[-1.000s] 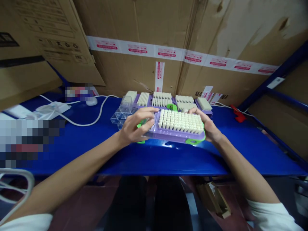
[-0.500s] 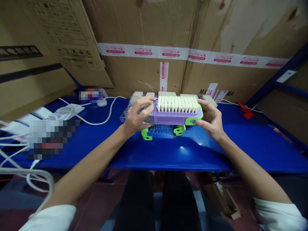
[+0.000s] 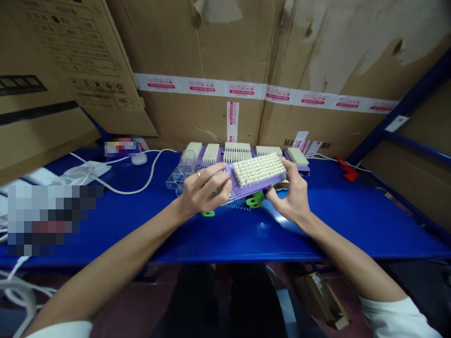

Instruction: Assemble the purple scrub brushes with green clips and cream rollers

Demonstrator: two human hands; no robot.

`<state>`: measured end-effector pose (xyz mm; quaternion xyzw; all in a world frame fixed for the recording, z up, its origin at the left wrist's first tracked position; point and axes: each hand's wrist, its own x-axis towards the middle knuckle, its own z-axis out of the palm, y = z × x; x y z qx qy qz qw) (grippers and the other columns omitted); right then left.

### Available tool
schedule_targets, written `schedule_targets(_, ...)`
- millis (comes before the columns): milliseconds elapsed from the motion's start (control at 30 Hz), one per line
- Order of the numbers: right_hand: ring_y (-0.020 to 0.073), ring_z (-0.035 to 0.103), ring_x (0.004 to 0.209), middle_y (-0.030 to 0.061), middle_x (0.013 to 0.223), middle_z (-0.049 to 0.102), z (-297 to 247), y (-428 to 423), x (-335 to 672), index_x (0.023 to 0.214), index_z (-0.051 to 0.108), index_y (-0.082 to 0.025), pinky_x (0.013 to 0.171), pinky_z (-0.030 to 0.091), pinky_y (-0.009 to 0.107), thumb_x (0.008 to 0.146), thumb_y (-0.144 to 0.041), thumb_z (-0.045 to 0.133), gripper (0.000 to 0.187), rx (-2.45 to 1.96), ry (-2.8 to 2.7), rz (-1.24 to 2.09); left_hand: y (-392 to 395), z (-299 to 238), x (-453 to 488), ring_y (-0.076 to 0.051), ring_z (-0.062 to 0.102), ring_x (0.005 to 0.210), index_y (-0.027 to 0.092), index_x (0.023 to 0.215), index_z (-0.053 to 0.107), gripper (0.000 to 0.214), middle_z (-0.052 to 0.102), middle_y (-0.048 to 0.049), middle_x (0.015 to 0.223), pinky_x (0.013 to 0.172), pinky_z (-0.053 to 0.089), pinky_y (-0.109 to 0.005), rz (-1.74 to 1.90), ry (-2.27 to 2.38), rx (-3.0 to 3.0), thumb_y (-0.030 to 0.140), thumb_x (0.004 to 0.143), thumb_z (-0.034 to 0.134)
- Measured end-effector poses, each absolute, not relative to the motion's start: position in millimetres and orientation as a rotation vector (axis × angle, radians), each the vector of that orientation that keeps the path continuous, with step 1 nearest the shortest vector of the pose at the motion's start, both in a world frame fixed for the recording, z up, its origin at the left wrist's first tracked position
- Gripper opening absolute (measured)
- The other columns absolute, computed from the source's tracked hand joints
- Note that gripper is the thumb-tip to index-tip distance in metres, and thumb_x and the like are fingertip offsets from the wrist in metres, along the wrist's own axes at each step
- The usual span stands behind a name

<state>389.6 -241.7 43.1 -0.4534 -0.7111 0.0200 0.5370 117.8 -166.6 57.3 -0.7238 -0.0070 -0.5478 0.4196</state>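
A purple brush (image 3: 260, 170) with rows of cream bristle tufts is held above the blue table, tilted, its right end higher. My left hand (image 3: 207, 190) is closed around its left end, where a clear plastic part shows beside the fingers. My right hand (image 3: 291, 195) grips the right end, fingers behind and thumb at the lower edge. Below the brush lie bright green pieces (image 3: 255, 200) and small pins, partly hidden. Behind the hands stand several similar brushes (image 3: 237, 152), bristles up. Clear plastic pieces (image 3: 176, 179) lie left of my left hand.
Cardboard (image 3: 197, 56) walls the back of the blue table (image 3: 225, 241). White cables (image 3: 155, 171) and a power strip (image 3: 88, 172) lie at the left. A red object (image 3: 348, 170) is at the back right. An opened carton (image 3: 322, 300) sits on the floor.
The brush has tilted so its bristle face turns more toward me, and its right end has risen relative to the left. Both hands keep hold of it. The camera view has shifted slightly.
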Motion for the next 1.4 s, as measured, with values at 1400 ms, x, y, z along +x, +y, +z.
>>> schedule_targets(1400,0.0306,0.080,0.122,0.0065,0.121,0.077,127,-175,473,0.118,0.075,-0.032,0.110,0.066,0.055,0.088,-0.061,0.084,0.043,-0.749,-1.196,0.447,-67,45,26,-0.027,0.078,0.098,0.026,0.107,0.062,0.040,0.079,-0.0072,0.105,0.080,0.065,-0.046,-1.616,-0.408,-1.714,0.051,0.088,0.088)
